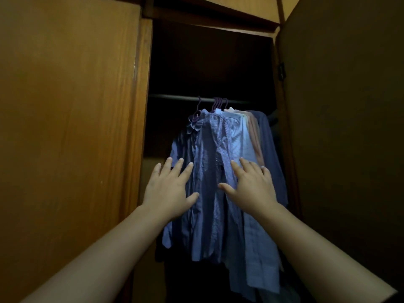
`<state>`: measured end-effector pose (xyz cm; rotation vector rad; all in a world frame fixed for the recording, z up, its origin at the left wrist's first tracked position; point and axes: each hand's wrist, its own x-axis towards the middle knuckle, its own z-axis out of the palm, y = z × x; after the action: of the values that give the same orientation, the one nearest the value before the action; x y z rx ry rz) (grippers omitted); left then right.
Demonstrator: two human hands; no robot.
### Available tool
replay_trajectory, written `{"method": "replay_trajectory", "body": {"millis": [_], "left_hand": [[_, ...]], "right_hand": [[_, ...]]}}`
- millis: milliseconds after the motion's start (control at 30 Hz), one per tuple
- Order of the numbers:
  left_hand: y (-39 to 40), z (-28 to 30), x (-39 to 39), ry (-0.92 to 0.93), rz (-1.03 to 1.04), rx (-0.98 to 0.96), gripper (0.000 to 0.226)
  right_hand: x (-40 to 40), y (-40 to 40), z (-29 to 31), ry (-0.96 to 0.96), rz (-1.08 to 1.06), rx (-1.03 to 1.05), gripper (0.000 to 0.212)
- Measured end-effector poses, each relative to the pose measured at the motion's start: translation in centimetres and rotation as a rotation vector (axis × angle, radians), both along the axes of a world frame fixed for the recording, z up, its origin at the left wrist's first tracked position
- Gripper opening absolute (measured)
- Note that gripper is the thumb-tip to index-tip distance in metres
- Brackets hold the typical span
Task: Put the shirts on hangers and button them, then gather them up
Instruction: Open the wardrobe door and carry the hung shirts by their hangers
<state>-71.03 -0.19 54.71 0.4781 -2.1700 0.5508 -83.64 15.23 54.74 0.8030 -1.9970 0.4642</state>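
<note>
- Now both hands reach into the wardrobe (72, 127) with fingers spread and straight; the left hand (169, 189) lies flat against the left side of the front shirt (203, 171), the right hand (251, 189) against its right side, and neither grips anything.
- Five or so shirts hang bunched together on purple hangers (216, 103) from the rail (175, 97), the front one set slightly apart to the left of the rest.
- Judging by the task, the step in hand looks like gathering: the shirts are already hung, though whether every button is fastened cannot be told in this dim light.
- To do it well, the palms should probably press the bundle inward from both sides so the cloth stacks flat, and the hooks should be drawn together on the rail before any lift.
- Lifting by the cloth alone would likely pull collars off the hangers; taking the hooks together seems safer.
- Front shirt: thin blue fine-check cotton, limp and creased, with a soft collar at the top.
- Behind it hang a paler blue shirt (240, 138), a pinkish one (253, 132) and a dark blue one (269, 149), all loose and draping.
- Hangers look like thin, smooth plastic with narrow hooks; the rail is a dark round bar.
- Wardrobe panels are smooth orange-brown wood veneer, the inside in deep shadow.
</note>
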Motion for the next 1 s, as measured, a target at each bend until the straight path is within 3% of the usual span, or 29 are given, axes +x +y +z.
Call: {"method": "replay_trajectory", "body": {"millis": [433, 767, 1000], "left_hand": [[14.6, -6.4, 0.9, -0.135, -0.335, 0.056, 0.104], [26.5, -9.8, 0.4, -0.184, -0.668, 0.074, 0.1], [35.7, -10.8, -1.3, -0.186, -0.973, 0.126, 0.104]], "right_hand": [[8.0, 17.9, -4.8, 0.035, -0.076, -0.01, 0.07], [14.4, 29.6, -8.3, 0.065, -0.202, -0.092, 0.067], [16.5, 36.7, -9.4, 0.158, -0.276, -0.277, 0.065]]}}
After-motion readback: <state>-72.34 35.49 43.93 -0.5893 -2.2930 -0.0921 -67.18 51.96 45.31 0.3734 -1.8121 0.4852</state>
